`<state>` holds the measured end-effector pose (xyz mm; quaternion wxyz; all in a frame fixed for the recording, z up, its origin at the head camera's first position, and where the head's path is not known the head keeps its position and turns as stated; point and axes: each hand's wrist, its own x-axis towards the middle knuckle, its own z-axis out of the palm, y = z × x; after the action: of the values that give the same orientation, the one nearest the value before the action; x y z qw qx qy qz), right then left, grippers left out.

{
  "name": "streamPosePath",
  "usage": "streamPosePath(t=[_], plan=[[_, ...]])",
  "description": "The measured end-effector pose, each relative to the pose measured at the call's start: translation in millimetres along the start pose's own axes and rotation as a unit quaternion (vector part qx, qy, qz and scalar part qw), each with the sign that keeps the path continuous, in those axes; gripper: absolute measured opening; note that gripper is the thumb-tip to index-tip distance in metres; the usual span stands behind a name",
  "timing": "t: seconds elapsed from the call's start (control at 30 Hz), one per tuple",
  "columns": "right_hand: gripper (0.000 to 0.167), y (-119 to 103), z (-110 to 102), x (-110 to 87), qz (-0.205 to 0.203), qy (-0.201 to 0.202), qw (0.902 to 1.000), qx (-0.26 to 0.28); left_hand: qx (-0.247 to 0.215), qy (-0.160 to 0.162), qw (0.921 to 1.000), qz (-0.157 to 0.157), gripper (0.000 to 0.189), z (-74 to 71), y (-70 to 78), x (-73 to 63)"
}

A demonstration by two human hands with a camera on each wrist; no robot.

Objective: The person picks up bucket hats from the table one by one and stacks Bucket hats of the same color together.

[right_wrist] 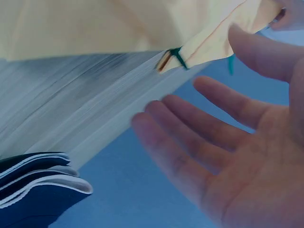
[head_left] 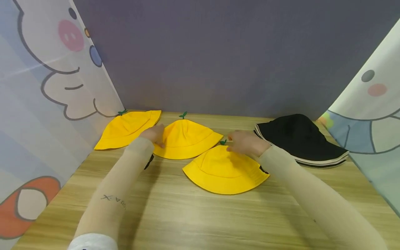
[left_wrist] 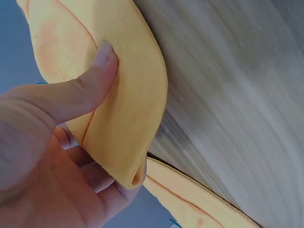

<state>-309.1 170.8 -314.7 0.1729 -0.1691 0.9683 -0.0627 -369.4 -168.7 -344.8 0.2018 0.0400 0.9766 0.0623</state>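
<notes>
My left hand is at the left end of the middle yellow bucket hat, which has a green sprout on top. In the left wrist view the thumb lies over this hat's brim and the fingers curl beneath, gripping it. My right hand hovers by the crown of the front yellow hat, near its sprout. Its fingers are extended and apart in the right wrist view, holding nothing. Another yellow hat lies at the back left, partly behind the left hand.
Stacked black bucket hats with pale trim lie at the right, beyond my right forearm. A grey panel closes off the back of the wooden table. Cartoon-printed walls stand at both sides.
</notes>
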Motion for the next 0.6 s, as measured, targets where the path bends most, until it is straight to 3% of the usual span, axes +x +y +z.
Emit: streamPosePath(t=[0.2,0.43,0.6], plan=[[0.052,6,-6,27.8,0.005,0.027,0.9988,0.041,0.011,0.003,0.9998,-0.017,0.088,1.3,-0.2,0.1],[0.060,4,-14,47.1,0.000,0.050,0.9933,0.104,0.018,0.017,0.9995,-0.021,0.074,2.1,5.7,1.2],[0.067,-7,-12,66.4,-0.009,0.019,0.9922,0.123,0.033,0.025,0.9989,-0.024,0.069,3.4,6.9,0.1]])
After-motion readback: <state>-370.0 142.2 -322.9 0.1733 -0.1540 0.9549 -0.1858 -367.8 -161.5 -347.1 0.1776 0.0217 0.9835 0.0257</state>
